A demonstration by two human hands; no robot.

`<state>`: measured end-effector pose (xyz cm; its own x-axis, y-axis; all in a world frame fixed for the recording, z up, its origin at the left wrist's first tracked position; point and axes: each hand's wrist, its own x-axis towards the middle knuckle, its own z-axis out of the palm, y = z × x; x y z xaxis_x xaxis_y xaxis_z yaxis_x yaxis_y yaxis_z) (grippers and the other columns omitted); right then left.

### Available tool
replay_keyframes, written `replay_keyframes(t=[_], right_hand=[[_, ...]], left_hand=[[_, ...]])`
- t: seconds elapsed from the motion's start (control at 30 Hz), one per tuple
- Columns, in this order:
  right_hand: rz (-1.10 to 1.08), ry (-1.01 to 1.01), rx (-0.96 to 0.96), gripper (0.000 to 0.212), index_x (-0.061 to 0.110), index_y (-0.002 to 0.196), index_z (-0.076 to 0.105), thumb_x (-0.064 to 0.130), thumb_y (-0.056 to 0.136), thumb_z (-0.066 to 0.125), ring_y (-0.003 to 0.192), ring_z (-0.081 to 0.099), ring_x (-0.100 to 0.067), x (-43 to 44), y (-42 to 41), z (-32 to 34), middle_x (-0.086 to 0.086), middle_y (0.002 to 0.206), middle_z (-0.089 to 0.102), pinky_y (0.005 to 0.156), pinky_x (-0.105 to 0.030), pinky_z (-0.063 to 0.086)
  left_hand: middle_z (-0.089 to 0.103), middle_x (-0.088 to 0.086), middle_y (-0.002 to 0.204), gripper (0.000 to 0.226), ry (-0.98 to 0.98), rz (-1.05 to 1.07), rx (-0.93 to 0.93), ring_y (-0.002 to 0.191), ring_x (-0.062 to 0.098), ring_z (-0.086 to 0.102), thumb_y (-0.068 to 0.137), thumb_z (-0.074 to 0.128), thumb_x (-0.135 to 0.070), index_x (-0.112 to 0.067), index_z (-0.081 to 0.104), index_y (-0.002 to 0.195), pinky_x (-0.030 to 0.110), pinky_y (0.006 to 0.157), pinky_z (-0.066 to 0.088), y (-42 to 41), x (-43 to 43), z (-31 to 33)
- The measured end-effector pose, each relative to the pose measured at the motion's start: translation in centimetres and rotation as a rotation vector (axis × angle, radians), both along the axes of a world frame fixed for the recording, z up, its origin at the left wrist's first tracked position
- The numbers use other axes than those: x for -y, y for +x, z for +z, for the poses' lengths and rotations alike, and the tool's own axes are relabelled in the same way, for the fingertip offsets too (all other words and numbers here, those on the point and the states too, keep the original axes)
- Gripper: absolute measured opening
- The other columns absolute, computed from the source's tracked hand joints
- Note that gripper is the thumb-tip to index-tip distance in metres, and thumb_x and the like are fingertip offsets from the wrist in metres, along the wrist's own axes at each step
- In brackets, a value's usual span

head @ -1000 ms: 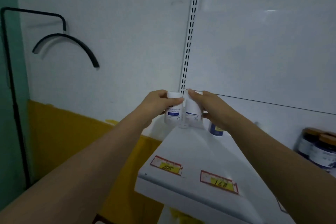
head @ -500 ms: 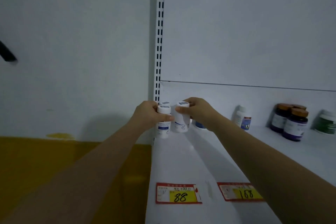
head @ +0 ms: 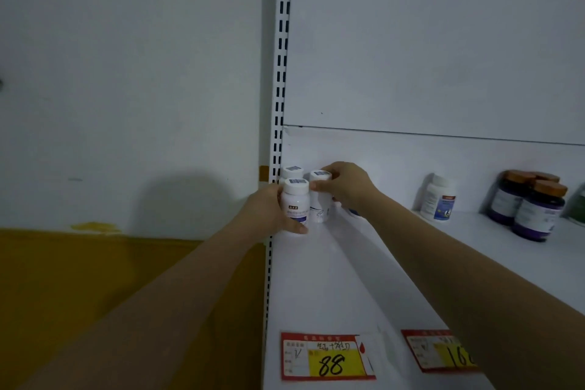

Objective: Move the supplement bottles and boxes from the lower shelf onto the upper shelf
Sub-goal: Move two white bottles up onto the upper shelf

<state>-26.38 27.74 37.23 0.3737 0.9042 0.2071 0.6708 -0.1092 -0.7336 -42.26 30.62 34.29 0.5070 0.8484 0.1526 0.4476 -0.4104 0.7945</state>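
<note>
A front white bottle (head: pixel 296 203) with a barcode sticker on its cap is seen just left of the frame's centre, at the far left end of the white shelf (head: pixel 319 282). It is gripped round its body by the left hand (head: pixel 267 214), whose thumb is curled across the lower label. Whether its base rests on the shelf cannot be told. Just to its right, touching or nearly so, a second white bottle (head: pixel 319 203) stands upright. It is pinched at the cap by the right hand (head: pixel 346 188), with the fingers curled over the top. A third white bottle (head: pixel 292 170) is partly hidden behind these two, against the slotted shelf upright (head: pixel 281 73).

A blue-labelled container (head: pixel 355 214) is mostly covered by the right wrist. Farther right on the same shelf, well apart from the hands, a white bottle with a blue label (head: pixel 438 199) is placed near the back panel. At the right edge of the frame two dark purple bottles with brown caps (head: pixel 535 210) are set close together.

Along the shelf's front edge, at the bottom of the frame, a red and yellow price tag marked 88 (head: pixel 327 356) is fixed, and a second price tag (head: pixel 438 350) is partly covered by the right forearm. A white wall with a yellow lower band (head: pixel 95 288) fills the left side
</note>
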Motion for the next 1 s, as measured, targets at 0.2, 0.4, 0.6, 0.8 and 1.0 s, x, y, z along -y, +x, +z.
replay_keyframes(t=[0.2,0.4,0.6,0.8,1.0], right_hand=[[-0.004,0.017,0.102,0.046,0.008,0.114,0.064,0.031,0.076,0.075,0.102,0.060,-0.024,-0.6,0.2,0.0,-0.010,0.112,0.066,0.081,-0.030,0.047],[-0.019,0.055,0.090,0.045,0.008,0.116,0.061,0.028,0.077,0.074,0.104,0.058,-0.024,-0.8,0.2,-0.2,-0.011,0.114,0.064,0.084,-0.032,0.047],[-0.035,0.089,0.066,0.051,0.006,0.116,0.050,0.027,0.077,0.076,0.101,0.057,-0.025,-0.8,0.2,-0.4,-0.012,0.114,0.060,0.085,-0.035,0.048],[-0.032,0.027,0.143,0.057,0.007,0.123,0.047,0.035,0.080,0.071,0.109,0.056,-0.027,-0.5,0.0,-0.3,-0.012,0.119,0.060,0.093,-0.038,0.048],[-0.023,-0.017,0.241,0.059,0.005,0.128,0.043,0.030,0.081,0.070,0.112,0.055,-0.028,0.9,-0.7,0.1,-0.015,0.123,0.057,0.095,-0.037,0.047]], left_hand=[[0.067,0.007,0.115,0.054,0.077,0.094,-0.096,0.105,0.023,0.062,0.064,0.085,-0.014,-0.010,0.060,0.112,0.026,0.086,0.044,0.7,-0.1,-0.1],[0.065,0.010,0.116,0.056,0.087,0.179,-0.129,0.103,0.024,0.063,0.065,0.083,-0.013,-0.008,0.059,0.115,0.025,0.079,0.046,1.5,-0.3,-0.3],[0.066,0.008,0.112,0.054,0.076,0.182,-0.174,0.099,0.023,0.063,0.066,0.079,-0.013,-0.007,0.058,0.115,0.024,0.073,0.044,1.8,-0.4,-0.2],[0.063,0.009,0.119,0.064,0.037,0.177,-0.220,0.107,0.024,0.060,0.063,0.082,-0.010,-0.007,0.055,0.121,0.027,0.081,0.046,1.9,0.1,0.0],[0.054,0.014,0.128,0.055,0.068,0.162,-0.418,0.119,0.027,0.052,0.076,0.075,-0.014,-0.002,0.051,0.124,0.029,0.092,0.043,1.1,1.3,1.3]])
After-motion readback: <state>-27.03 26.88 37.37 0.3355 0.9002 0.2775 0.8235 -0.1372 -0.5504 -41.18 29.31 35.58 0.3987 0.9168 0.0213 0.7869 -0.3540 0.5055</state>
